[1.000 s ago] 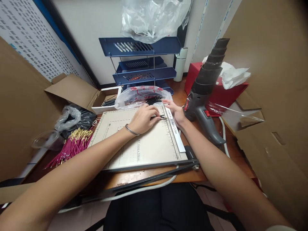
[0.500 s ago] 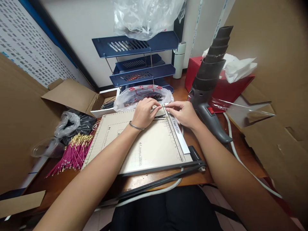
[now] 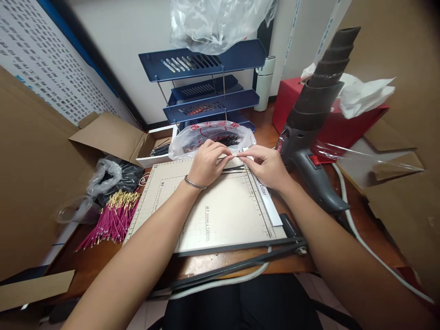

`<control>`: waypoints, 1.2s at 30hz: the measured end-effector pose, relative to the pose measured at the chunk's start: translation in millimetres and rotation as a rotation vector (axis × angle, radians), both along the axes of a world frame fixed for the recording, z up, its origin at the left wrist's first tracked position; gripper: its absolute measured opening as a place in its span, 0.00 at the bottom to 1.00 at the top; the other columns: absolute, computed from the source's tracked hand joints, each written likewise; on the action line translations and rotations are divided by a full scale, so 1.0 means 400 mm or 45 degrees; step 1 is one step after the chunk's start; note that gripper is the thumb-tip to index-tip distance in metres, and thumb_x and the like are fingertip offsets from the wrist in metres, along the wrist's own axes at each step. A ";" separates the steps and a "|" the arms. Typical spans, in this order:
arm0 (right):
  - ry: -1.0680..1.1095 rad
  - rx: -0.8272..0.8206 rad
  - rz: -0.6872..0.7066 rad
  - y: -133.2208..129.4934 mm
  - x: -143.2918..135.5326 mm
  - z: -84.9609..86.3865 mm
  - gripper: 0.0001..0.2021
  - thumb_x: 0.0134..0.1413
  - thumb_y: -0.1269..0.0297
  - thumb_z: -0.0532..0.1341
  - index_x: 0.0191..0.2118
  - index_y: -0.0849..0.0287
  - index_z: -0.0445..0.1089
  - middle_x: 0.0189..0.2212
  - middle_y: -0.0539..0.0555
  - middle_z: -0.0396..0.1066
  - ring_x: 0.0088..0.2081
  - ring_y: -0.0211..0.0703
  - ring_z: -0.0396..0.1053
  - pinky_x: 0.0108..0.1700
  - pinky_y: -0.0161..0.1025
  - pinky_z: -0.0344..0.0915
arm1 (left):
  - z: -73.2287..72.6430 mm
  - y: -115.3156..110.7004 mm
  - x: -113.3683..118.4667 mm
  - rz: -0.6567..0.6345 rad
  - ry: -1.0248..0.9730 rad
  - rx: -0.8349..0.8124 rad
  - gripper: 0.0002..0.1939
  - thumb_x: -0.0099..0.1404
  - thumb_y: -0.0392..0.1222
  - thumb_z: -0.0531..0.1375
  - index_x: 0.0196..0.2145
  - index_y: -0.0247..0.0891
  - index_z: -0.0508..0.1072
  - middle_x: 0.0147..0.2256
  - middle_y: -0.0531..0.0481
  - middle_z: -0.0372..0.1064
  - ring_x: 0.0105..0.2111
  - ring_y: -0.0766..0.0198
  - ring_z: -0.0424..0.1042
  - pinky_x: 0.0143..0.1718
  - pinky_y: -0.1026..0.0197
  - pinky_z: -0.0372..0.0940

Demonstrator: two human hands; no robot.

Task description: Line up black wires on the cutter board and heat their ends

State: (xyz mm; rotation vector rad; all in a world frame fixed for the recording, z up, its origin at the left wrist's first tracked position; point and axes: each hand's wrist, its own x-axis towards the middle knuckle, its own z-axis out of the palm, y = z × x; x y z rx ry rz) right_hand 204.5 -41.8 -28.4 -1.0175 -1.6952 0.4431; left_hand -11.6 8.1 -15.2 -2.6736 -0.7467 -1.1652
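Above the top right part of a cream paper cutter board (image 3: 233, 211), my left hand (image 3: 206, 166) and my right hand (image 3: 270, 168) meet fingertip to fingertip. Each is closed in a pinch on a thin black wire-like piece (image 3: 221, 158), mostly hidden by the fingers. Just below the fingers, several similar thin dark pieces (image 3: 235, 169) lie across the board. My right wrist is over the white strip (image 3: 273, 213) along the board's right side. Right behind my hands is a clear plastic bag (image 3: 185, 142) with black thin pieces in it.
A dark heat gun (image 3: 312, 133) stands at the right, its cable (image 3: 357, 229) running down. At left lie pink wires with gold ends (image 3: 113, 215) and an open box (image 3: 158, 160). Blue trays (image 3: 206, 103) stand behind. The cutter's black arm (image 3: 233, 268) lies along the front.
My fingertips have come closer together and now almost touch, covering more of the thin black piece. The whole view has shifted slightly, so things appear further right.
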 end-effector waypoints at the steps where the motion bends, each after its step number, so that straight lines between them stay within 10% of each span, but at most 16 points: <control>1: -0.001 -0.011 0.002 0.000 0.000 0.000 0.08 0.60 0.64 0.67 0.40 0.55 0.85 0.36 0.55 0.82 0.29 0.39 0.69 0.35 0.40 0.65 | 0.000 0.000 0.000 0.003 0.004 -0.014 0.14 0.77 0.48 0.59 0.38 0.37 0.78 0.39 0.45 0.81 0.41 0.55 0.73 0.47 0.52 0.66; 36: 0.003 -0.085 -0.038 -0.012 0.007 0.030 0.08 0.58 0.58 0.70 0.35 0.57 0.83 0.33 0.55 0.82 0.31 0.42 0.72 0.38 0.42 0.66 | 0.023 -0.046 0.012 -0.028 -0.270 -0.378 0.07 0.69 0.44 0.67 0.38 0.43 0.87 0.33 0.48 0.83 0.34 0.60 0.76 0.40 0.57 0.71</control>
